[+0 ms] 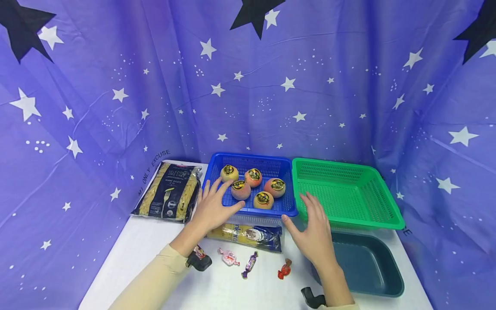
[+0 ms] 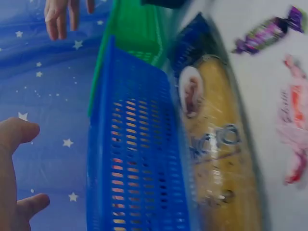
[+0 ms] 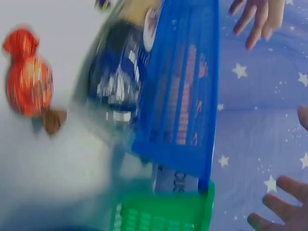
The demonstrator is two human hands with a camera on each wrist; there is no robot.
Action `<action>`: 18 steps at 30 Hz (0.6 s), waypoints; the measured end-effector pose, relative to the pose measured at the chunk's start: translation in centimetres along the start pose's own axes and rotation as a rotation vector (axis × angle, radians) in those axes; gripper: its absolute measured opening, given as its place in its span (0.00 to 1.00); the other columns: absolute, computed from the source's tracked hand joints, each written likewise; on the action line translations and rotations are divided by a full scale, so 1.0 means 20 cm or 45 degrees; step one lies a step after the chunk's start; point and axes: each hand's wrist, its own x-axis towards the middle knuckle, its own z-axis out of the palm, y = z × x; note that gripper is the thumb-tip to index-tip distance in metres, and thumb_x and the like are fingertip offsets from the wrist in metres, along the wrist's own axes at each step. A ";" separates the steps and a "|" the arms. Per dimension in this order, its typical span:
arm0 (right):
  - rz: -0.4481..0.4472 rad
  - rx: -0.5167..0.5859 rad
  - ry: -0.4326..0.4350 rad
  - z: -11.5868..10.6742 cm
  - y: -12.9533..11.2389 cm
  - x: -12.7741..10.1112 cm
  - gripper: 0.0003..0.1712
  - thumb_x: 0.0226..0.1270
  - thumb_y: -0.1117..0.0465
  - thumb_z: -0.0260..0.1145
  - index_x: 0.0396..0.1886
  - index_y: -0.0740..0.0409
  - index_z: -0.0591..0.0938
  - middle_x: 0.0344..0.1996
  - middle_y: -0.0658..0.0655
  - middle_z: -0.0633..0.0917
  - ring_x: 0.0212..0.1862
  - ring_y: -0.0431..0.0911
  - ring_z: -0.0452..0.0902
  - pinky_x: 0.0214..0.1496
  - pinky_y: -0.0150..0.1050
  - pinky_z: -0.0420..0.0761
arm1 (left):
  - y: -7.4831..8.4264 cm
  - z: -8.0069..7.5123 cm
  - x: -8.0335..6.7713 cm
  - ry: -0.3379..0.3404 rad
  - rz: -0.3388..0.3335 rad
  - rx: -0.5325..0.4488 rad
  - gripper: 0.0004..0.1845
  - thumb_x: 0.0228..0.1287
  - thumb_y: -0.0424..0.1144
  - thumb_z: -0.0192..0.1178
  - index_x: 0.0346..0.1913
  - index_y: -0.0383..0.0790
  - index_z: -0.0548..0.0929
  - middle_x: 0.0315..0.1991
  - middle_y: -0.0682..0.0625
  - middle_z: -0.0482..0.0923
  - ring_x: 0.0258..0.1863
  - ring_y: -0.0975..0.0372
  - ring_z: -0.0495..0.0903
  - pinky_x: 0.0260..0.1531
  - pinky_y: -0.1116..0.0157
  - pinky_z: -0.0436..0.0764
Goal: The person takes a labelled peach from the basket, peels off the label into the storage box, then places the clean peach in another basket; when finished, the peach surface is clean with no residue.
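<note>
A blue basket (image 1: 286, 209) stands at the back of the white table with several round peach-coloured fruits (image 1: 275, 186), each with a dark label. My left hand (image 1: 215, 206) hovers open, fingers spread, at the basket's front left corner. My right hand (image 1: 314, 228) is open beside the front right corner, over the front edge of the empty green basket (image 1: 348, 191). Neither hand holds anything. The left wrist view shows the blue basket's side (image 2: 134, 159) and my left hand's thumb (image 2: 17, 137). In the right wrist view, the blue basket (image 3: 187, 82) lies beside my right hand's fingers (image 3: 284, 207).
A flat yellow pasta pack (image 1: 248, 234) lies just in front of the blue basket. A bag of penne (image 1: 170, 189) lies to the left. Pink (image 1: 228, 257), purple (image 1: 249, 263) and red (image 1: 284, 269) candies lie near the front. A dark teal tray (image 1: 364, 262) sits front right. Starry purple cloth surrounds the table.
</note>
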 end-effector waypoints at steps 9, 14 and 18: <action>0.207 0.354 0.103 0.04 -0.10 -0.08 0.45 0.78 0.47 0.75 0.85 0.55 0.67 0.83 0.64 0.71 0.82 0.66 0.68 0.80 0.72 0.72 | 0.12 -0.07 0.18 -0.061 0.023 -0.264 0.45 0.73 0.73 0.62 0.88 0.66 0.64 0.92 0.48 0.52 0.92 0.39 0.45 0.86 0.27 0.53; 0.273 0.546 0.142 0.06 -0.13 -0.10 0.40 0.81 0.52 0.73 0.83 0.61 0.69 0.81 0.63 0.73 0.82 0.61 0.70 0.85 0.58 0.73 | 0.15 -0.11 0.31 -0.049 0.000 -0.395 0.41 0.75 0.65 0.66 0.84 0.57 0.70 0.87 0.45 0.63 0.87 0.41 0.60 0.81 0.31 0.69; 0.357 0.661 0.130 0.07 -0.14 -0.14 0.38 0.82 0.51 0.72 0.81 0.60 0.69 0.81 0.62 0.73 0.82 0.61 0.71 0.83 0.47 0.75 | 0.14 -0.10 0.40 -0.032 -0.096 -0.513 0.37 0.76 0.60 0.67 0.81 0.51 0.74 0.82 0.44 0.70 0.80 0.44 0.72 0.74 0.38 0.78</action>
